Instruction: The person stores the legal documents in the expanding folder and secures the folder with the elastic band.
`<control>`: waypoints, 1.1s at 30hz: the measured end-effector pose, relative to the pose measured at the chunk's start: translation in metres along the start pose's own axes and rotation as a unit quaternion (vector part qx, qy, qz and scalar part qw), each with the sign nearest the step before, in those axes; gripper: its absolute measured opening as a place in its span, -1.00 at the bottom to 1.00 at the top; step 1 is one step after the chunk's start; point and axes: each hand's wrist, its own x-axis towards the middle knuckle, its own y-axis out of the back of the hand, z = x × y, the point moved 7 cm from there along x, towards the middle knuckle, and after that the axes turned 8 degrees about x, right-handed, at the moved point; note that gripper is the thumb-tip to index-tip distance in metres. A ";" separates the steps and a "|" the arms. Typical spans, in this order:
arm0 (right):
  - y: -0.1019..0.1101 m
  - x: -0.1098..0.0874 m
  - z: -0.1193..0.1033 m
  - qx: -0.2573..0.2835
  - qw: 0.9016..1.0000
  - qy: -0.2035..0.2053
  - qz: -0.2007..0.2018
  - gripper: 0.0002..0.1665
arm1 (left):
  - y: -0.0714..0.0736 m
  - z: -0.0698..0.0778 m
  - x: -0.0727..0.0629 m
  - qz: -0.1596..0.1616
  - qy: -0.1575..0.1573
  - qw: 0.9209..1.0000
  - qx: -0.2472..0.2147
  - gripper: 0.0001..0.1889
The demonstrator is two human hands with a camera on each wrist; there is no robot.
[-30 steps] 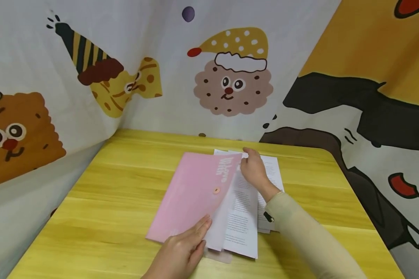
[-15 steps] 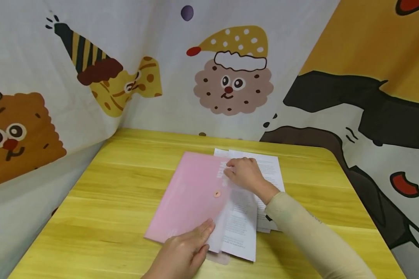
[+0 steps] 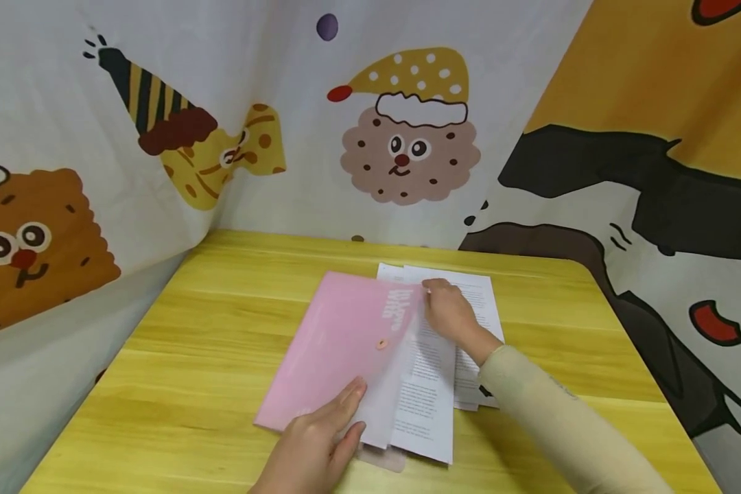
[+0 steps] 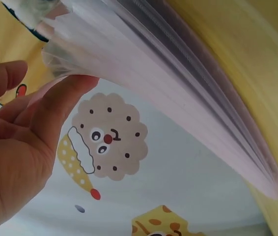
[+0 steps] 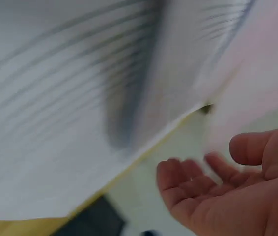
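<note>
Here, the head view gives you the layout: your pink folder [image 3: 333,343] lies on the yellow table [image 3: 191,357], its right edge over printed sheets [image 3: 425,405] that stick out past it to the right and toward you. White lettering [image 3: 398,309] and a small round button [image 3: 381,344] show on the cover in this view alone. More pages [image 3: 483,298] lie farther right, partly hidden by your right hand [image 3: 451,312] and pale sleeve [image 3: 556,412]. Behind the table hangs a cartoon-printed cloth [image 3: 302,213].

Your left hand [image 3: 315,442] rests on the near part of the cover, its fingers nearly straight and close together, the thumb apart. The left wrist view adds what the head view hides: the folder seen edge-on, its thin translucent layers [image 4: 129,59] fanned side by side, with darker grey bands among them, all narrowing to a tip. There your fingertips touch the outer layer while the thumb stands off it.

At the cover's far right corner, the head view puts your right fingertips at the edge. The right wrist view shows you the palm side: loosely bent fingers, the thumb apart, the pink edge just beside the fingertips. It is blurred, so you cannot tell whether they pinch it. That view also brings the printed lines up close, smeared, with a dark band between two pages.
</note>
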 end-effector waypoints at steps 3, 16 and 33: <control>0.006 -0.004 0.044 0.065 0.994 -0.088 -0.018 -0.27 | 0.001 0.000 0.002 0.010 0.005 1.000 -0.026 -0.47; -0.020 -0.059 0.066 0.428 0.860 -0.234 -0.152 -0.18 | -0.002 0.003 0.001 0.028 0.001 0.999 -0.037 -0.42; -0.008 -0.072 0.008 0.419 0.898 -0.118 -0.068 -0.54 | 0.020 0.000 0.013 0.141 -0.039 0.985 -0.091 -0.56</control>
